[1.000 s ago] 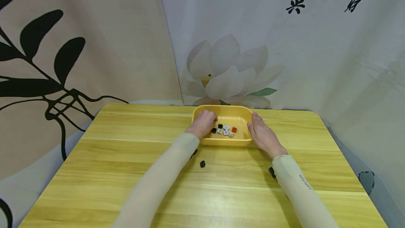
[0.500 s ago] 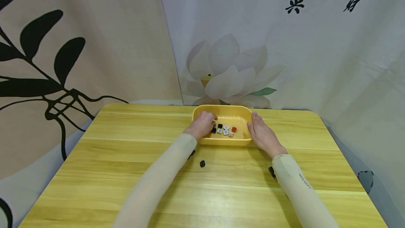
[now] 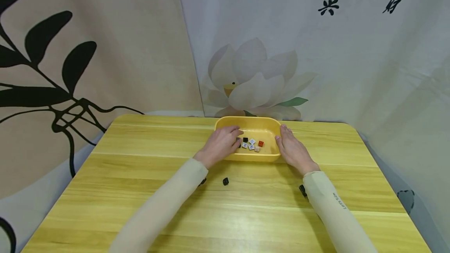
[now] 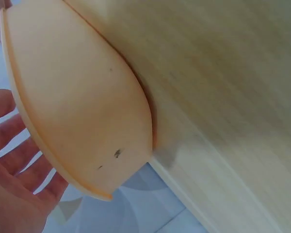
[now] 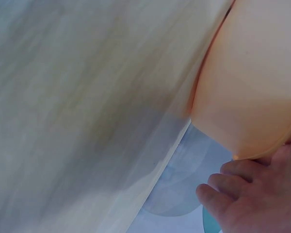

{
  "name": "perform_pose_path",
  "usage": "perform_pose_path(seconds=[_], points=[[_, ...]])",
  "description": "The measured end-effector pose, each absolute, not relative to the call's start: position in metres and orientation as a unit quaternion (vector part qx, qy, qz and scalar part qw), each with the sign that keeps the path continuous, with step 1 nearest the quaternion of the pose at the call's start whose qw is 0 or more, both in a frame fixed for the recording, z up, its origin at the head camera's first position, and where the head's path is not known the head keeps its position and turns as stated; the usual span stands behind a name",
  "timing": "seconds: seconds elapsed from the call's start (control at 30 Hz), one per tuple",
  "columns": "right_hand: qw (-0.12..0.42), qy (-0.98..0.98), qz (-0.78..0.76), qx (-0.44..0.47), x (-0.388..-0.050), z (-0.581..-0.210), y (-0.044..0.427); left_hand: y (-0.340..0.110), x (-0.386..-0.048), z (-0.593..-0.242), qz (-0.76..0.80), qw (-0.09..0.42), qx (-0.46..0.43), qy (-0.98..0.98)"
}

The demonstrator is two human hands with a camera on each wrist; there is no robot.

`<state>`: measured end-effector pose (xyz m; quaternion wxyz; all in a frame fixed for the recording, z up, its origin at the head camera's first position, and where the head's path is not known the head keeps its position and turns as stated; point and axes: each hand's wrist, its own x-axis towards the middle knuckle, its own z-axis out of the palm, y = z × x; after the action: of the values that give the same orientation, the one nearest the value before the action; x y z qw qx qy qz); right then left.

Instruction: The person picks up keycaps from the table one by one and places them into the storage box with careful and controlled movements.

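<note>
A yellow tray (image 3: 268, 128) stands at the far edge of the table. Inside it lie small black cubes (image 3: 245, 139), white cubes with dark marks (image 3: 252, 141), a red cube (image 3: 261, 143) and a pale pinkish cube (image 3: 257, 149). My left hand (image 3: 219, 143) reaches over the tray's left side, fingers loosely extended; nothing shows in its grasp, and it partly hides a black cube. In the left wrist view its fingers (image 4: 26, 158) spread beyond the rim. Against the tray's right wall rests my right hand (image 3: 295, 151), fingers straight.
On the wooden table (image 3: 253, 206), a small black cube (image 3: 225, 181) lies in front of the tray. Another black piece (image 3: 202, 182) is partly behind the left sleeve, and a third black piece (image 3: 302, 190) sits beside the right sleeve. A printed curtain (image 3: 351, 69) hangs behind.
My left hand has drawn back leftward and toward me, its curled fingers straightening. A black cube beside its fingertips has become partly covered. The right hand and tray have hardly moved.
</note>
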<state>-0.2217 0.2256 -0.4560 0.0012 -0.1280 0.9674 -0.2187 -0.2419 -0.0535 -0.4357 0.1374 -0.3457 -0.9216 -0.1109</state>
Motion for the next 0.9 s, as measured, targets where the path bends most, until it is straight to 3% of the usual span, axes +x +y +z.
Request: perform_pose_path(seconds=[0.33,0.9], points=[[0.003,0.967,-0.218,-0.131,-0.220,-0.456,0.227,-0.063,-0.217,-0.436,-0.115,0.157,-0.376,-0.906],[0.006,0.968,-0.214,-0.132,-0.221,-0.456,0.228,-0.072,-0.182,-0.442,-0.095,0.110,-0.434,-0.889]])
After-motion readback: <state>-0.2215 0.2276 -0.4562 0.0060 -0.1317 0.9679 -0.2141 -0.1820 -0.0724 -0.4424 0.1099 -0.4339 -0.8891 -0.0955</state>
